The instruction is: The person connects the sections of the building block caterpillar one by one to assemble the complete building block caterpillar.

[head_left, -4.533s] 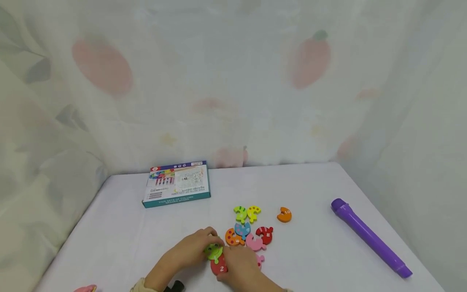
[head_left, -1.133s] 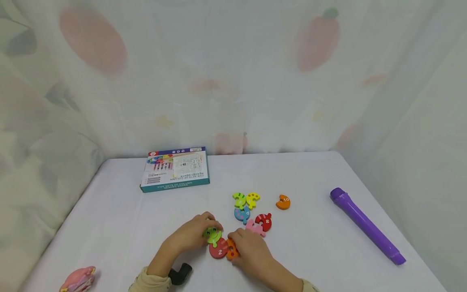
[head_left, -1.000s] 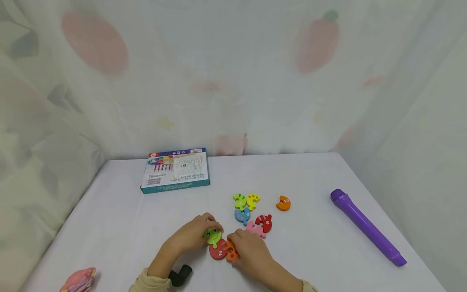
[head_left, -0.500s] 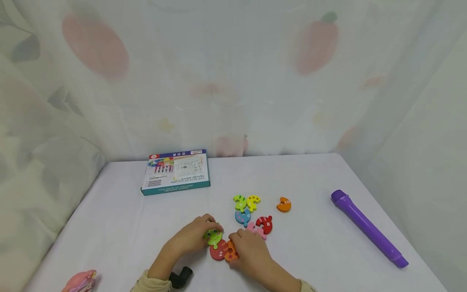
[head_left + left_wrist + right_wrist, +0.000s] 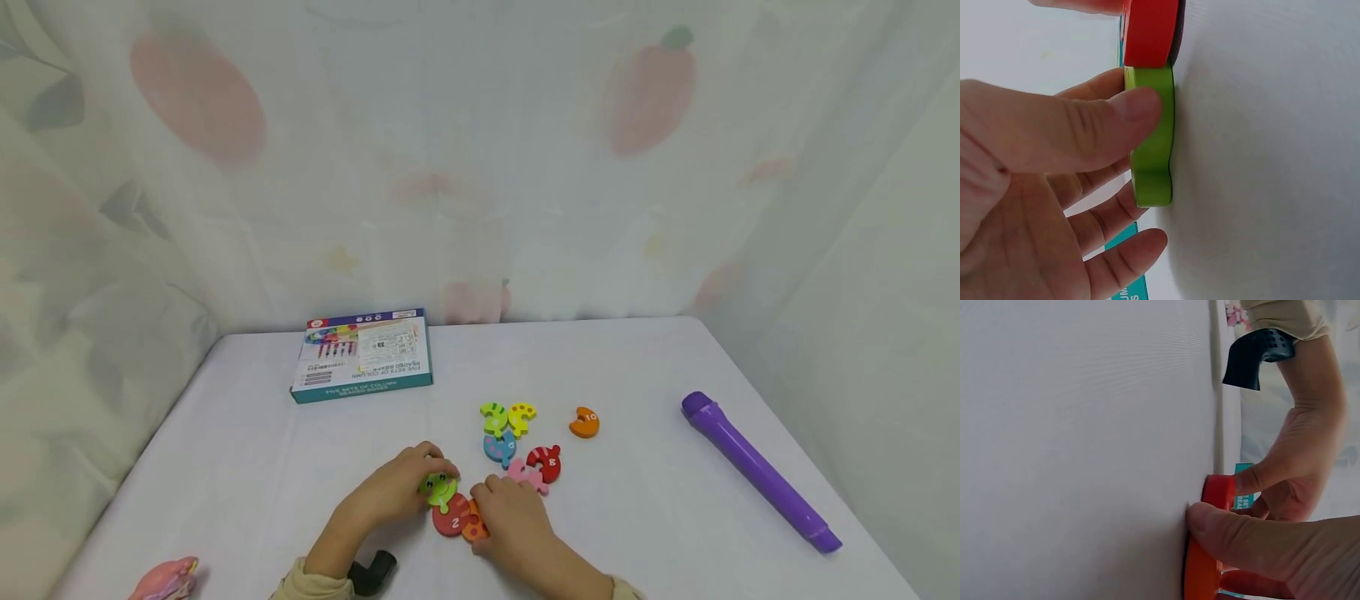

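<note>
My left hand (image 5: 393, 485) pinches a green frog-faced puzzle piece (image 5: 439, 488) between thumb and fingers; in the left wrist view the thumb lies on the edge of that green piece (image 5: 1154, 140). A red piece marked 2 (image 5: 450, 515) joins the green one at its knob. On the red piece's right sits an orange spotted piece (image 5: 474, 523), gripped by my right hand (image 5: 517, 518) and partly hidden by it. In the right wrist view, the right thumb presses the orange piece's edge (image 5: 1200, 572), and the red piece (image 5: 1216, 489) abuts it.
Beyond my right hand lie pink (image 5: 527, 476), red 8 (image 5: 545, 463), blue (image 5: 498, 447), green-striped (image 5: 493, 417) and yellow (image 5: 521, 418) pieces, with an orange 10 (image 5: 584, 422) apart. A flat box (image 5: 362, 357) lies at the back, a purple tube (image 5: 761, 475) right, a pink object (image 5: 167, 577) front left.
Since the earliest frame, the orange spotted piece has come from beside the blue piece to the red 2, and my right hand has shifted from the red piece to it. Lately the hands barely move.
</note>
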`<state>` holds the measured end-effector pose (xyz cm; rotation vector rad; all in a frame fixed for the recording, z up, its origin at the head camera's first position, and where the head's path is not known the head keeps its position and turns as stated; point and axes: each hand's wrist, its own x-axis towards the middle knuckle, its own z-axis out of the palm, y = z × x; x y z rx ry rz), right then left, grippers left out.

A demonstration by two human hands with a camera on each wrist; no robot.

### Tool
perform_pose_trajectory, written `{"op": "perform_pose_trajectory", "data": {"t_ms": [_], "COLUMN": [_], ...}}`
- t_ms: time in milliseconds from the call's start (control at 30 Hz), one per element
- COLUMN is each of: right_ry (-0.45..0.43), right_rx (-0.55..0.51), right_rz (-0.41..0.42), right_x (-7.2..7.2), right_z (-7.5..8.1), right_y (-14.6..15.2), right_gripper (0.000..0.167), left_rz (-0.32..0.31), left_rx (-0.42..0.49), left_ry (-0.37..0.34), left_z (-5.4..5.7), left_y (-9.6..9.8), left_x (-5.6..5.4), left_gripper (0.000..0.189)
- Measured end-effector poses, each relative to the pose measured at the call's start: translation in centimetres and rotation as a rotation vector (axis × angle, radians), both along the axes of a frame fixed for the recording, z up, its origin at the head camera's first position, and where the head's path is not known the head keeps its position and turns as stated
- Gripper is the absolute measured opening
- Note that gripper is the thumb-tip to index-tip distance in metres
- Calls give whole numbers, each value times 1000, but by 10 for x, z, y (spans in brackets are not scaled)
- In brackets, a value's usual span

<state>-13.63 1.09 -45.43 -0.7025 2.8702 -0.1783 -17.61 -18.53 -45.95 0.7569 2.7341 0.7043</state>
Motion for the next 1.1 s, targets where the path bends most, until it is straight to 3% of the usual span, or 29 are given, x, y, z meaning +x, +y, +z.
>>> {"op": "perform_pose_trajectory", "data": {"t_ms": [167, 333, 567, 867, 1000, 1100], "right_ry": [-11, -25, 94, 90, 63, -16], "right_rx": [-44, -218, -409, -458, -461, -415], "right_rz": [0, -21, -113, -216, -172, -104], "right_x": [-1, -6, -26, -36, -34, -31], "right_z": [-5, -9, -2, -1, -4, -4], "right_y": [1, 18, 50, 67, 70, 74], "right_gripper": [61, 60, 45, 39, 33, 32], "left_rz": [4, 0, -6, 13, 21, 16], "left_rx": [0, 10, 12, 5, -3, 3], "left_ry": [-6, -13, -11, -35, -46, -46], "left_z": [0, 1, 1, 0, 1, 2], "left_y": [0, 0, 0, -1, 0, 0], "left_x": [0, 0, 0, -1, -2, -1], "left_gripper": [41, 41, 40, 40, 40, 40]}}
